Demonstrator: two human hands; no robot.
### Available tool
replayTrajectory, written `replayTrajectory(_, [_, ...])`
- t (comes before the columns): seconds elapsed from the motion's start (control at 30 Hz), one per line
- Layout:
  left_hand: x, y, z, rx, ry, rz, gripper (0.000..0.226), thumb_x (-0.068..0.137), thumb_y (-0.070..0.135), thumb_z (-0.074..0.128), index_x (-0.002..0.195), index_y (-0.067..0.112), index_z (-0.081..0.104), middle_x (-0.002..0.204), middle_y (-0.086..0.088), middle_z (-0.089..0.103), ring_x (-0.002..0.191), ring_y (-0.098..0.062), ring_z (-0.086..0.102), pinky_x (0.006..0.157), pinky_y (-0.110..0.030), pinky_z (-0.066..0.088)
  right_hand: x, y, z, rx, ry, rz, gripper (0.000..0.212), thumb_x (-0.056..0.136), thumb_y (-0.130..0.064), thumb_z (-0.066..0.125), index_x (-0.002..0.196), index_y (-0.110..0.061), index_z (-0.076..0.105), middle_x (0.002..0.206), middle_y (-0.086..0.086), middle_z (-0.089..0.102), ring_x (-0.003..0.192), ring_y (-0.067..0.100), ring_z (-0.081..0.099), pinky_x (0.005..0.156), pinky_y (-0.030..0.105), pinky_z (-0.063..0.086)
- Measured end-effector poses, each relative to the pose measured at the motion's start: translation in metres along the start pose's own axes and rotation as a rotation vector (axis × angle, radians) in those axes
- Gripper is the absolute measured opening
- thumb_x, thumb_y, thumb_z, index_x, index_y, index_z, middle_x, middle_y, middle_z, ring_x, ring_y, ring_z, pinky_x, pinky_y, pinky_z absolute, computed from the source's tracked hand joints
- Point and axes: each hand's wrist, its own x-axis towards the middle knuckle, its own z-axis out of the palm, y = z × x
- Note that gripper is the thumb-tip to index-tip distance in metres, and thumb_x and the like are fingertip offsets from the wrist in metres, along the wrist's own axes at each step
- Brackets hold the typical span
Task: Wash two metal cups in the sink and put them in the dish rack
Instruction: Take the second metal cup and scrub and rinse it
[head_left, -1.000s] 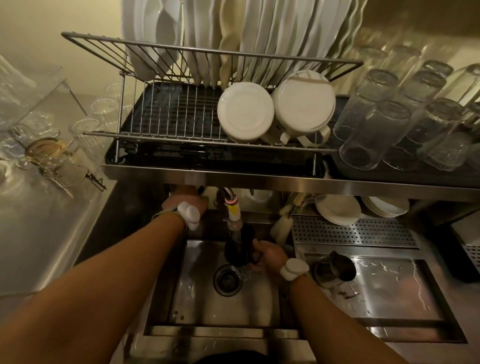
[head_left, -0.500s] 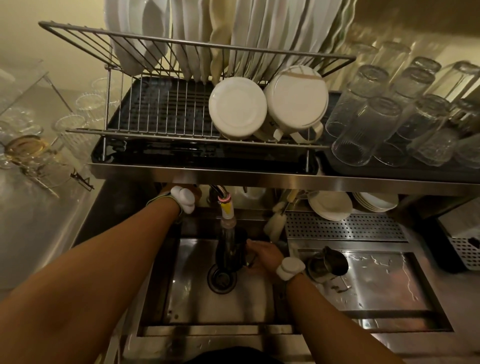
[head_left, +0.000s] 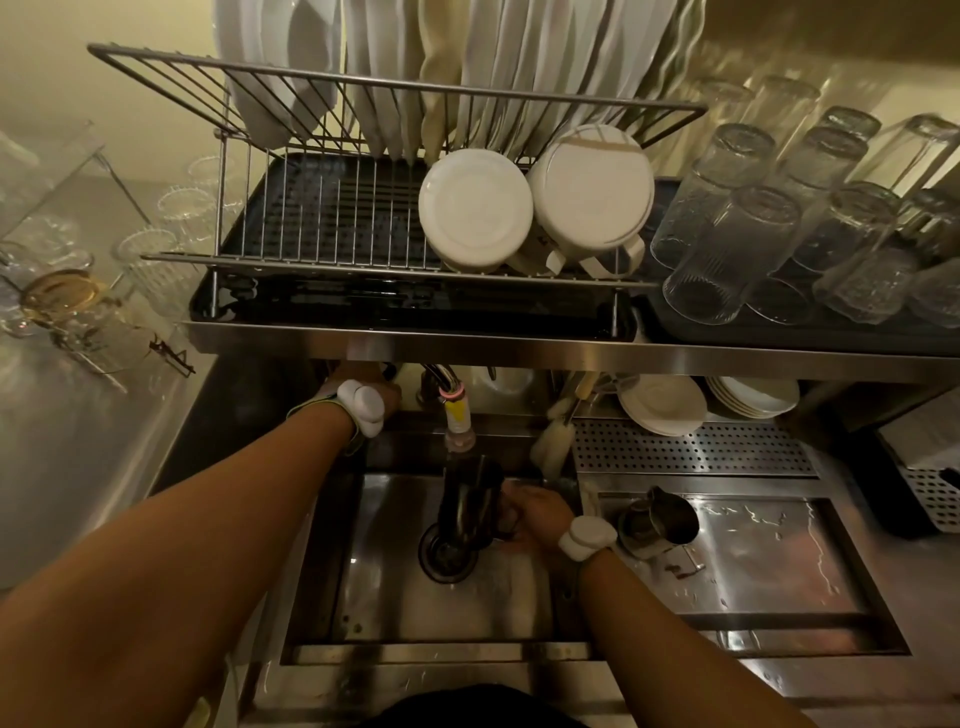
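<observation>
Head view puts the first metal cup (head_left: 467, 499) under the tap nozzle (head_left: 457, 421), over the sink (head_left: 519, 597) drain, with your right hand (head_left: 535, 517) closed on its handle side. Your left hand (head_left: 363, 379) reaches up under the shelf edge, likely at the tap control; its grip is hidden. You appear to be rinsing. Next, lift the cup clear of the nozzle to the dish rack (head_left: 332, 218), where white mugs (head_left: 535, 208) crowd the right side. The second metal cup (head_left: 660, 519) waits on the drainboard (head_left: 779, 561).
</observation>
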Motion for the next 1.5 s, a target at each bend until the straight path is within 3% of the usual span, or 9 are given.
replayTrajectory(0.13, [-0.003, -0.009, 0.006, -0.006, 0.05, 0.044, 0.05, 0.088, 0.043, 0.052, 0.133, 0.021, 0.046, 0.137, -0.011, 0.049, 0.121, -0.033, 0.051, 0.095, -0.035, 0.044, -0.006, -0.004, 0.003, -0.062, 0.031, -0.012, 0.037, 0.103, -0.028, 0.053, 0.073, -0.012, 0.065, 0.077, 0.009, 0.066, 0.071, 0.021, 0.063, 0.064, 0.022, 0.054])
replayTrajectory(0.23, [-0.015, -0.01, 0.01, 0.074, 0.1, 0.098, 0.052, 0.088, 0.041, 0.051, 0.135, 0.021, 0.041, 0.136, -0.012, 0.05, 0.12, -0.034, 0.052, 0.096, -0.04, 0.047, -0.007, 0.0, 0.003, -0.014, 0.017, 0.034, 0.041, 0.101, -0.034, 0.055, 0.074, -0.006, 0.067, 0.061, 0.011, 0.064, 0.058, 0.024, 0.062, 0.066, 0.035, 0.056])
replayTrajectory(0.37, [-0.043, -0.007, 0.024, -0.028, 0.092, 0.16, 0.034, 0.087, 0.026, 0.059, 0.119, 0.015, 0.057, 0.099, -0.009, 0.068, 0.091, -0.028, 0.064, 0.074, -0.031, 0.049, -0.007, 0.007, 0.002, 0.049, 0.024, 0.078, 0.042, 0.102, -0.039, 0.053, 0.093, -0.001, 0.067, 0.071, 0.018, 0.07, 0.059, 0.03, 0.07, 0.063, 0.043, 0.061])
replayTrajectory(0.53, [-0.07, -0.016, 0.053, -0.04, -0.259, 0.119, 0.034, 0.076, 0.042, 0.072, 0.105, 0.024, 0.068, 0.106, 0.002, 0.068, 0.098, -0.016, 0.064, 0.088, -0.031, 0.052, -0.019, 0.019, 0.007, 0.362, -0.095, 0.175, 0.021, 0.106, -0.036, 0.044, 0.11, -0.02, 0.058, 0.108, 0.016, 0.069, 0.087, 0.036, 0.073, 0.07, 0.046, 0.059])
replayTrajectory(0.6, [-0.083, -0.01, 0.06, -0.081, -0.414, 0.1, 0.05, 0.068, 0.048, 0.079, 0.106, 0.018, 0.068, 0.098, 0.009, 0.069, 0.088, -0.007, 0.062, 0.079, -0.021, 0.052, -0.022, 0.02, 0.012, 0.489, -0.097, 0.198, 0.029, 0.107, -0.034, 0.042, 0.113, -0.014, 0.061, 0.098, 0.015, 0.075, 0.086, 0.033, 0.07, 0.073, 0.042, 0.055])
replayTrajectory(0.73, [-0.109, 0.013, 0.064, -0.225, -0.512, 0.177, 0.03, 0.076, 0.012, 0.079, 0.083, 0.028, 0.056, 0.057, 0.041, 0.059, 0.059, 0.019, 0.06, 0.053, 0.001, 0.043, -0.026, 0.022, 0.019, 0.676, -0.09, 0.284, 0.037, 0.109, -0.028, 0.035, 0.109, -0.002, 0.062, 0.076, 0.019, 0.075, 0.068, 0.028, 0.068, 0.063, 0.033, 0.047])
replayTrajectory(0.97, [-0.109, -0.002, 0.074, -0.258, -0.354, 0.416, 0.095, 0.049, 0.03, 0.094, 0.133, 0.028, 0.049, 0.126, 0.015, 0.059, 0.116, 0.0, 0.055, 0.092, -0.004, 0.041, -0.023, 0.029, 0.017, 0.92, -0.209, 0.419, 0.033, 0.106, -0.016, 0.03, 0.095, -0.002, 0.058, 0.069, 0.016, 0.066, 0.038, 0.016, 0.058, 0.028, 0.014, 0.034])
replayTrajectory(1.2, [-0.116, 0.01, 0.07, -0.195, -0.313, 0.477, 0.093, 0.05, 0.043, 0.091, 0.131, 0.029, 0.05, 0.127, 0.012, 0.059, 0.119, -0.006, 0.056, 0.103, -0.03, 0.047, -0.025, 0.035, 0.01, 1.021, -0.304, 0.521, 0.034, 0.099, -0.011, 0.03, 0.099, 0.007, 0.059, 0.078, 0.034, 0.068, 0.033, 0.019, 0.056, 0.026, 0.016, 0.037])
replayTrajectory(1.5, [-0.12, 0.012, 0.072, -0.108, -0.312, 0.554, 0.102, 0.042, 0.045, 0.09, 0.133, 0.03, 0.045, 0.13, 0.009, 0.056, 0.122, -0.012, 0.053, 0.105, -0.042, 0.045, -0.009, 0.044, 0.001, 0.907, -0.267, 0.546, 0.036, 0.104, -0.021, 0.03, 0.117, -0.004, 0.059, 0.102, 0.018, 0.057, 0.041, 0.023, 0.061, 0.026, 0.02, 0.041])
